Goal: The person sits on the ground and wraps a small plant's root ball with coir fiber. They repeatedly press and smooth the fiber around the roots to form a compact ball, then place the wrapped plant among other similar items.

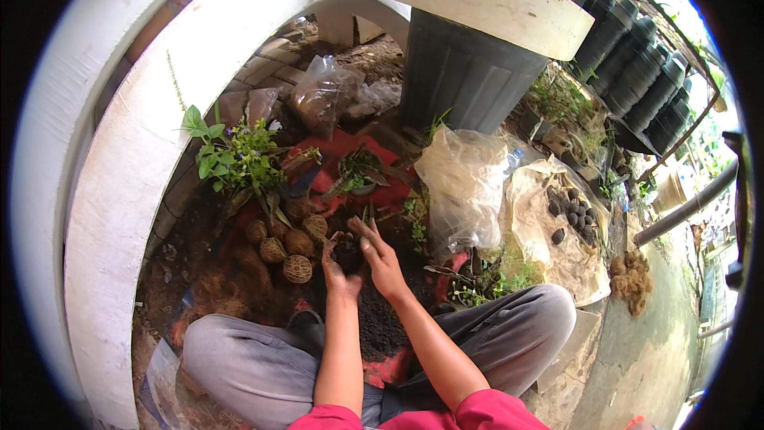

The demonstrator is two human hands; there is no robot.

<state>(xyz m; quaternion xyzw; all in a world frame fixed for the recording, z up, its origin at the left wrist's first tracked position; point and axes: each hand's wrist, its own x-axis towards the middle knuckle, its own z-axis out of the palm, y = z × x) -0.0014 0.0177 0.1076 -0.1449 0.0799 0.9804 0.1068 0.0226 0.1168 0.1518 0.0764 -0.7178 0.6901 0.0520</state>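
Note:
Between my two hands sits a rounded lump of dark soil (348, 252). My left hand (339, 272) cups it from the left and below. My right hand (384, 263) presses against its right side, fingers stretched forward. A few thin green leaves (367, 212) show just beyond the fingertips; whether they grow from the lump, I cannot tell. To the left lie several brown fibre balls, including one wound with pale string (297, 269). Loose dark soil (382, 325) is heaped under my forearms on a red sheet (385, 370).
A flowering plant (245, 152) stands front left, beside a white curved wall (119, 191). Ahead are a filled plastic bag (325, 86) and a large dark pot (462, 71). Rightward lie crumpled clear plastic (465, 185), a sheet (555, 257) with dark balls (578, 215), and brown fibre (631, 280).

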